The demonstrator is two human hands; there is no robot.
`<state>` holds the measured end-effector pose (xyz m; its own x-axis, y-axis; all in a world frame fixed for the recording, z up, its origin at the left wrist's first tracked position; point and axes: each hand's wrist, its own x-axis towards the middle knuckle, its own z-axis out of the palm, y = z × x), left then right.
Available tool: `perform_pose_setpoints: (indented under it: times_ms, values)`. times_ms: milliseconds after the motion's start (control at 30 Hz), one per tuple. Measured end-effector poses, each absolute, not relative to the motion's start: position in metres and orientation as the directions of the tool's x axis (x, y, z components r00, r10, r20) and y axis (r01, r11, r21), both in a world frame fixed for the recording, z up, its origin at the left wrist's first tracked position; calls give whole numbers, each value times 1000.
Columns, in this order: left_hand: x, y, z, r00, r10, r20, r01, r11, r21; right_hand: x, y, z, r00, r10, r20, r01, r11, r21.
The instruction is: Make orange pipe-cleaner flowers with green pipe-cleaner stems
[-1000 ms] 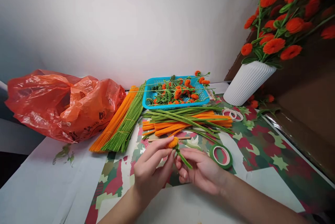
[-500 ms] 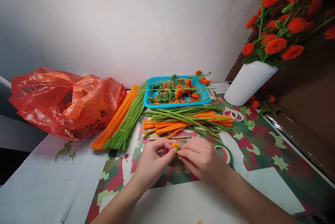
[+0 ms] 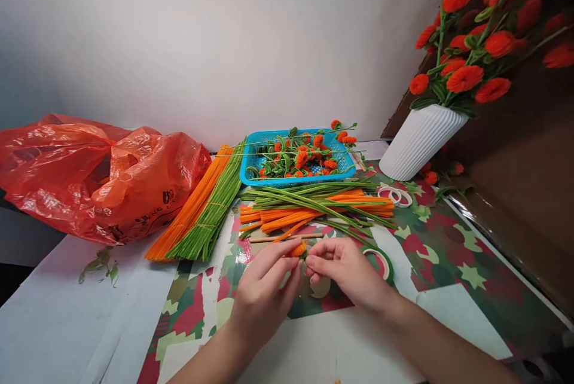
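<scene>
A small orange pipe-cleaner flower with a green base is pinched between the fingertips of my left hand. From the right, my right hand closes thumb and forefinger on the flower's green base; the exact part in its pinch is too small to make out. Just beyond my hands lies a thin wooden stick. Behind it are loose orange pipe cleaners and green pipe cleaners. A roll of green tape rests beside my right wrist.
A blue basket holds several orange flowers with green stems. Left of it lie bundled orange and green pipe cleaners and a red plastic bag. At right stand a white vase of orange flowers and white tape rolls.
My left hand has turned, its back now facing more upward over the flower. My right hand has rolled so its thumb shows. The view has shifted slightly right.
</scene>
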<state>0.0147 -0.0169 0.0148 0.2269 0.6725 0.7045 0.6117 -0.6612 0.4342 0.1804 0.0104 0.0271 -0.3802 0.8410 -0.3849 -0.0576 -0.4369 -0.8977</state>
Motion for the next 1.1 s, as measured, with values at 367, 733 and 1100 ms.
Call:
perform_pose_setpoints:
  times_ms: [367, 733, 1100]
  values:
    - [10, -11, 22, 109, 788, 606, 587, -543, 600, 184, 10, 22, -358, 933, 41, 173, 110, -979]
    - [12, -12, 22, 101, 877, 470, 579, -436, 689, 180, 6, 19, -307, 927, 215, 389, 328, -861]
    - [4, -16, 24, 337, 500, 798, 504, -812, 296, 180, 11, 19, -745, 500, -441, -273, -832, -482]
